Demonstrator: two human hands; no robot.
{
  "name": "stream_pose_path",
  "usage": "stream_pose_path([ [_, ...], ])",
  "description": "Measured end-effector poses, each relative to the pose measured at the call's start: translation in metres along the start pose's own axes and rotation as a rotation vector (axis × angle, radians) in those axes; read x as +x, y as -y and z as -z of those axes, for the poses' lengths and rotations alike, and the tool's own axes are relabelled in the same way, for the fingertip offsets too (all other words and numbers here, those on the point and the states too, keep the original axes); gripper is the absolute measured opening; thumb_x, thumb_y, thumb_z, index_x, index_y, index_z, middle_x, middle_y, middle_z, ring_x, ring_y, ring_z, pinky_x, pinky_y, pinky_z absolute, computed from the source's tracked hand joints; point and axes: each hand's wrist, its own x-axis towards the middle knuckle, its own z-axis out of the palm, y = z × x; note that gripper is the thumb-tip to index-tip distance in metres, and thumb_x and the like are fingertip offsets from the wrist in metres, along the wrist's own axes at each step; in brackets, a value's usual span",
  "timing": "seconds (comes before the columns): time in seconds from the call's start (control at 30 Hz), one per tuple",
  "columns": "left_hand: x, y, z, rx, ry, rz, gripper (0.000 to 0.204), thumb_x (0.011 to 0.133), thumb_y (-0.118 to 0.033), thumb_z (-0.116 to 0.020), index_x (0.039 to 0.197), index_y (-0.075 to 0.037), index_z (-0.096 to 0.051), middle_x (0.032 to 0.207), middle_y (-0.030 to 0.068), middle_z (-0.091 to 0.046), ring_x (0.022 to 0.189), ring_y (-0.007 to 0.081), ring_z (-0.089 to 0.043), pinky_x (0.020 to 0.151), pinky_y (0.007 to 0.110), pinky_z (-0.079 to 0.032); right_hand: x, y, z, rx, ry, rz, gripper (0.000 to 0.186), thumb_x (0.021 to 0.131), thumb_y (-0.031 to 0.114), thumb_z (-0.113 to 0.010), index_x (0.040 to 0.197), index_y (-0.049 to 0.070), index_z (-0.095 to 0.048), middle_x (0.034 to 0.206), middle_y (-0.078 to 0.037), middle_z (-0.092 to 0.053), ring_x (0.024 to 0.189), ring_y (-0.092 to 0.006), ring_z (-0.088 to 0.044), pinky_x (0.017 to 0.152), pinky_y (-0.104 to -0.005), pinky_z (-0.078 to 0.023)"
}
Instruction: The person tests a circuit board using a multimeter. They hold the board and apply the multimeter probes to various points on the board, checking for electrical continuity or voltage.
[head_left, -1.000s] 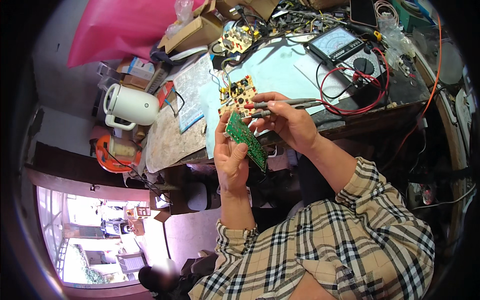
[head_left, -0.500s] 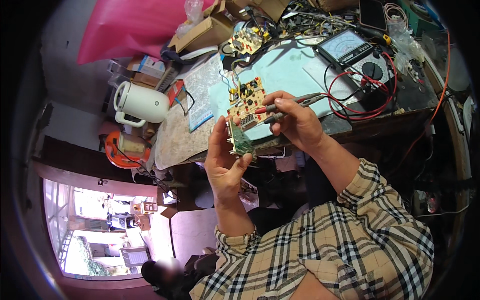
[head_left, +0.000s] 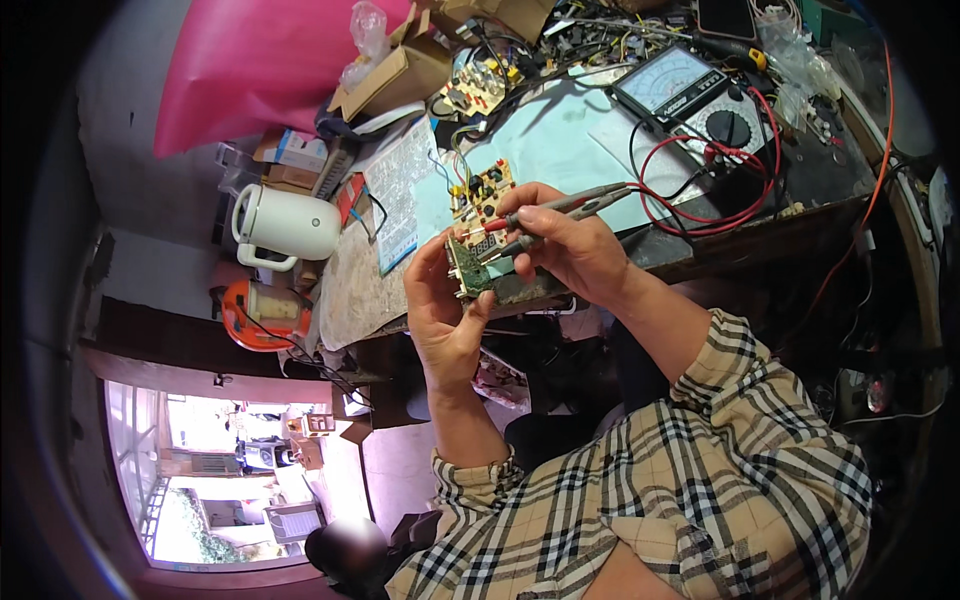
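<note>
The left hand [head_left: 440,310] holds a small green circuit board [head_left: 468,262] up in front of the bench, with the fingers and thumb wrapped snug around its lower edge, so the grip is closed on the board. The right hand [head_left: 570,245] is closed too, pinching two meter probes [head_left: 545,215] side by side (one has a red tip, the other looks dark). The probes are long and thin, and they lie from about 2 o'clock down to 8 o'clock, with the tips touching the top of the board. So the board sits at about 8 o'clock from the right hand, just beside it, and the right hand is the one nearer the tips. Red and black wires [head_left: 720,190] run from the probes back to a dial meter [head_left: 690,95] at 1 o'clock. A second circuit board [head_left: 482,188] lies flat on the workbench [head_left: 560,140], just past the hands. A white kettle [head_left: 285,225] stands at 9 o'clock.
</note>
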Motion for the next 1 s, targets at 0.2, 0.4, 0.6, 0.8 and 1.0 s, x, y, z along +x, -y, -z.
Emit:
stream_pose_path([
  [0.2,-0.0010,-0.0078,-0.0004,0.044,-0.012,0.065,0.075,0.080,0.003,-0.070,0.147,0.000,-0.035,0.139,0.0108,-0.044,0.129,0.0224,-0.046,0.109,0.038,-0.037,0.0037,-0.0031,-0.0053,-0.095,-0.018,0.005,0.027,0.097,0.019,-0.054,0.116,0.001,-0.057,0.102,-0.010,-0.065,0.070,-0.0111,-0.066,0.061,-0.0233,-0.055],
  [0.4,0.0014,-0.0065,0.0048,0.080,0.022,0.082,0.072,0.079,0.003,-0.071,0.144,0.002,-0.041,0.134,0.0076,-0.041,0.129,0.0224,-0.046,0.109,0.037,-0.039,0.0025,-0.0035,-0.0024,-0.065,-0.003,-0.010,0.028,0.098,0.020,-0.053,0.118,0.001,-0.056,0.101,-0.008,-0.065,0.070,-0.0105,-0.064,0.061,-0.0225,-0.054],
  [0.6,0.0030,-0.0078,0.0049,0.080,0.030,0.081,0.070,0.079,0.001,-0.072,0.142,0.001,-0.042,0.133,0.0080,-0.043,0.127,0.0223,-0.047,0.108,0.037,-0.040,0.0032,-0.0054,-0.0044,-0.043,-0.008,0.000,0.025,0.099,0.018,-0.054,0.118,0.002,-0.055,0.101,-0.007,-0.064,0.070,-0.0100,-0.064,0.060,-0.0221,-0.055],
  [0.8,0.0032,-0.0063,0.0004,0.021,0.030,0.082,0.071,0.081,-0.007,-0.076,0.141,-0.001,-0.038,0.134,0.0110,-0.048,0.124,0.0217,-0.049,0.105,0.037,-0.041,0.0028,-0.0073,-0.0038,0.008,-0.004,0.000,0.023,0.098,0.018,-0.056,0.115,0.002,-0.055,0.100,-0.008,-0.065,0.070,-0.0116,-0.065,0.062,-0.0239,-0.057],
  [1.0,0.0041,-0.0050,-0.0008,0.020,0.027,0.075,0.073,0.081,-0.009,-0.078,0.140,-0.001,-0.038,0.134,0.0119,-0.049,0.123,0.0219,-0.050,0.104,0.038,-0.041,0.0023,-0.0086,-0.0029,0.005,0.004,0.032,0.022,0.097,0.017,-0.058,0.114,0.003,-0.055,0.097,-0.007,-0.064,0.070,-0.0113,-0.066,0.061,-0.0239,-0.057],
])
